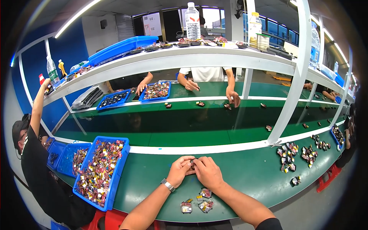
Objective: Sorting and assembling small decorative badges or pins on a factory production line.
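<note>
Over the green worktop, my left hand (179, 171) and my right hand (209, 172) meet, fingers closed around a small dark electronic assembly (193, 164) with some reddish wiring. The fingers cover most of it, so its exact kind is hidden. Between my forearms lie 3 similar small assemblies: one with a clear-looking case (186, 207), one beside it (206, 206), and a dark-rimmed one (205, 192) nearest my hands. Yellow and white bits show on them. A metal-banded watch sits on my left wrist.
Left of me, a blue tray (123, 161) is heaped with small wired parts; more blue trays (63, 165) stand beyond it. Clusters of assemblies (287, 156) lie at right. A dark green conveyor (176, 126) runs past a white rail (199, 150). Co-workers sit across and at left.
</note>
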A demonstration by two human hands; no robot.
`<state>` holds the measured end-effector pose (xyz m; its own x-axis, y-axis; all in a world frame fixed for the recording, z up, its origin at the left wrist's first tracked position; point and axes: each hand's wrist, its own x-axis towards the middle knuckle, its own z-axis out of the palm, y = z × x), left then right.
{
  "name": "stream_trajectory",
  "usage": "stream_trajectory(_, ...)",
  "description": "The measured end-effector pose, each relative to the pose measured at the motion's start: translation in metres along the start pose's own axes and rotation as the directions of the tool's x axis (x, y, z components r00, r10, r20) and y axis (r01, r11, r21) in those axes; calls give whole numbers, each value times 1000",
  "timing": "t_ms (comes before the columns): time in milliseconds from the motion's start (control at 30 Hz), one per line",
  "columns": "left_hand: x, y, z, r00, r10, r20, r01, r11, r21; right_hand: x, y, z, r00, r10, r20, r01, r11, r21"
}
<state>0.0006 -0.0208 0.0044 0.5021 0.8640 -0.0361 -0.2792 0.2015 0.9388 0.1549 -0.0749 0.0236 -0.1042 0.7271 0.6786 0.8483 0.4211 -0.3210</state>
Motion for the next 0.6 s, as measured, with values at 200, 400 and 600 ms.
stream_trajectory(200, -3, 4, 3, 1000, 6, -1, -6, 1000, 0, 4, 7, -2, 997, -79, -20, 79, 997, 22)
stream_trajectory(400, -2, 3, 2, 1000, 7, 7, -7, 1000, 4, 7, 11, -8, 992, -123, 29, 122, 992, 35)
stream_trajectory(600, 1, 0, -1, 1000, -16, 26, 15, 1000, 13, 9, 13, -10, 992, -112, 53, 110, 993, 49)
